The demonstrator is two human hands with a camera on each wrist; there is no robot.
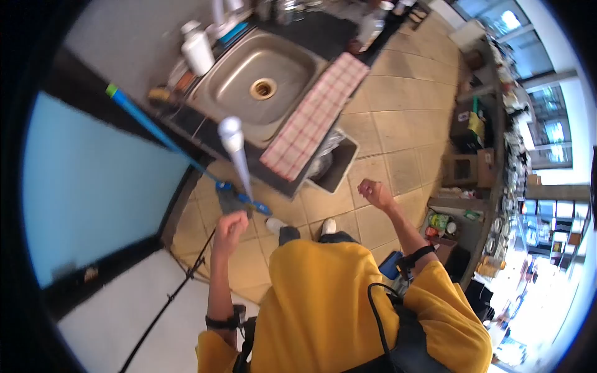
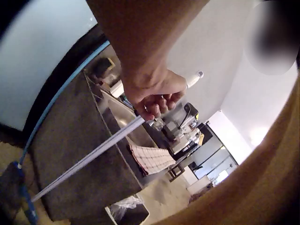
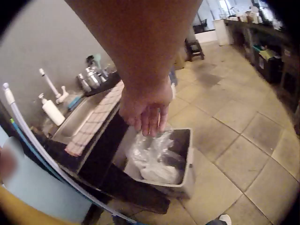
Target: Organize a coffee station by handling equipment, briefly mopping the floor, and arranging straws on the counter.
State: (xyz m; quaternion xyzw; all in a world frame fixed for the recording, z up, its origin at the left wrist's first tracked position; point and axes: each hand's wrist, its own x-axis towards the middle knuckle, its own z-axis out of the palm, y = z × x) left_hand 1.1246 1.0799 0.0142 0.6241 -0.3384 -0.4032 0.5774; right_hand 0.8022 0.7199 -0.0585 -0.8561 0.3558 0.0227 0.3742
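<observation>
My left hand (image 1: pixel 229 234) (image 2: pixel 157 93) grips a white pole (image 1: pixel 235 149) (image 2: pixel 93 154), fingers curled round it near its upper end. The pole slants down to a blue-edged head with grey material (image 1: pixel 233 200) on the floor. Beside it, a blue pole with a green tip (image 1: pixel 146 124) leans by the counter. My right hand (image 1: pixel 376 194) (image 3: pixel 147 110) holds nothing, its fingers loosely curled. In the right wrist view it appears in front of a grey bin (image 3: pixel 187 173) with a clear plastic liner (image 3: pixel 157 159).
A metal sink (image 1: pixel 286 68) is set in the dark counter, with a white pump bottle (image 1: pixel 198 51) beside it and a red-checked cloth (image 1: pixel 317 115) along the front edge. Tiled floor (image 1: pixel 404 124) runs to shelves holding boxes (image 1: pixel 466 127) on the right. A blue panel (image 1: pixel 93 180) stands left.
</observation>
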